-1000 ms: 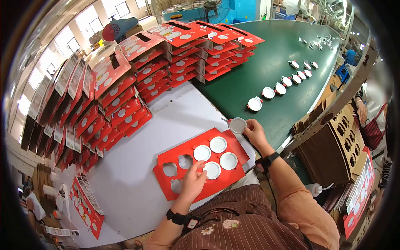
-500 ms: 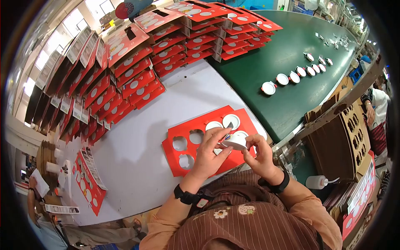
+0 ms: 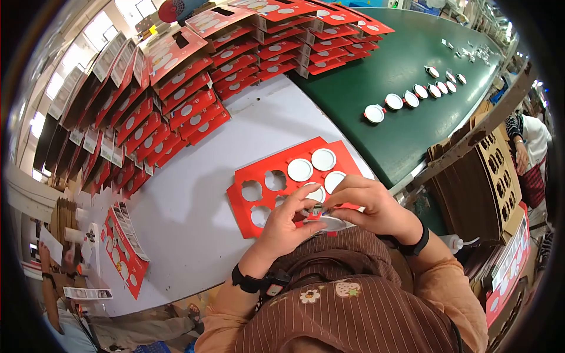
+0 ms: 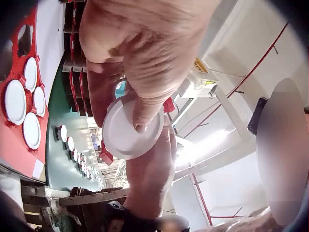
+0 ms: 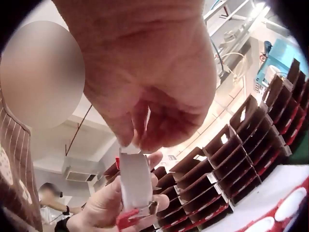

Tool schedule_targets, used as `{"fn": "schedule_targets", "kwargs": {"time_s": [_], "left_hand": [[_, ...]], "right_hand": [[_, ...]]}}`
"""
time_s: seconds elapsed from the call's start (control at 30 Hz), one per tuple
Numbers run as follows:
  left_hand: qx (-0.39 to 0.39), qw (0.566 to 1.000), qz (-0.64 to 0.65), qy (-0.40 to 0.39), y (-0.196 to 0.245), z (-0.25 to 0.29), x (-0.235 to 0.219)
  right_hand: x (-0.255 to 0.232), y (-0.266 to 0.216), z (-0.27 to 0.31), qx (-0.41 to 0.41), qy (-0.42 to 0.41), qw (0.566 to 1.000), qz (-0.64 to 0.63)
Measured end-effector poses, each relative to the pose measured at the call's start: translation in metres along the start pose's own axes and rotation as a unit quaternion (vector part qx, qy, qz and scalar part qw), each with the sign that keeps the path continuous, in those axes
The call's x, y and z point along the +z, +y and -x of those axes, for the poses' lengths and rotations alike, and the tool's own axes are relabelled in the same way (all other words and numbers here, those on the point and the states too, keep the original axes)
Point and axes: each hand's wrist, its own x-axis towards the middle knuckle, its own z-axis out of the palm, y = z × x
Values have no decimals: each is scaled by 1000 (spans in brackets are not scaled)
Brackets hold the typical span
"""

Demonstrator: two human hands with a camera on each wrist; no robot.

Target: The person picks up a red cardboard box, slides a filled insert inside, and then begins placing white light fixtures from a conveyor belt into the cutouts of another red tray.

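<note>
From the head view, you hold a round white lamp (image 3: pixel 331 222) with both hands close to your body, just at the 6 o'clock edge of the red card tray (image 3: pixel 259 173), so the piece sits over the near row of holes. Your left hand (image 3: pixel 288 226) comes from 7 o'clock with curled fingers around the lamp's edge, and your right hand (image 3: pixel 368 206) covers it from 3 o'clock, fingers bent on it; I judge that two hands are used because the small spring clips on the side need to be folded. The tray has four white lamps already seated in its holes toward 1 o'clock, and about four holes toward 9 o'clock are open. On the green belt (image 3: pixel 406 53) at 2 o'clock a row of loose lamps (image 3: pixel 412 97) lies, and the stacks of filled red boxes (image 3: pixel 194 88) stand from 9 to 12 o'clock. In the left wrist view, your left hand (image 4: pixel 145 53) pinches the lamp (image 4: pixel 133 130), one fingertip pressing on its flat white face, and a red clip shows at its rim toward 7 o'clock; the tray with seated lamps (image 4: pixel 19 106) is at 9 o'clock. In the right wrist view, your right hand (image 5: pixel 145 82) closes its fingertips on the top of the lamp (image 5: pixel 135 181), seen edge-on, while the left hand (image 5: pixel 106 205) supports it from below.
</note>
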Motion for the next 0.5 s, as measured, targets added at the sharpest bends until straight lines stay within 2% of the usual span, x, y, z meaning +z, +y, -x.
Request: {"fn": "schedule_targets", "kwargs": {"time_s": [0.07, 0.2, 0.27, 0.37, 0.4, 0.43, 0.5], "left_hand": [[-6, 1000, 21, -14, -1, 1, 1], [-48, 985, 147, -82, 2, 5, 1], [-71, 972, 195, -108, 10, 7, 2], [-68, 960, 241, -127, 18, 11, 3], [-45, 964, 222, -137, 21, 11, 2], [-19, 968, 203, -146, 23, 10, 1], [-23, 957, 233, -168, 13, 9, 0]], "right_hand": [[-2, 0, -3, 15, -74, 997, -13], [-8, -8, -1, 23, -98, 995, 11], [-10, -13, 1, 57, -152, 986, -47], [-11, -9, 3, 30, -148, 988, -29], [-9, -3, 7, 57, -145, 984, -84], [-6, 0, 10, 58, -142, 985, -83], [1, 5, 14, 70, -121, 981, -135]]}}
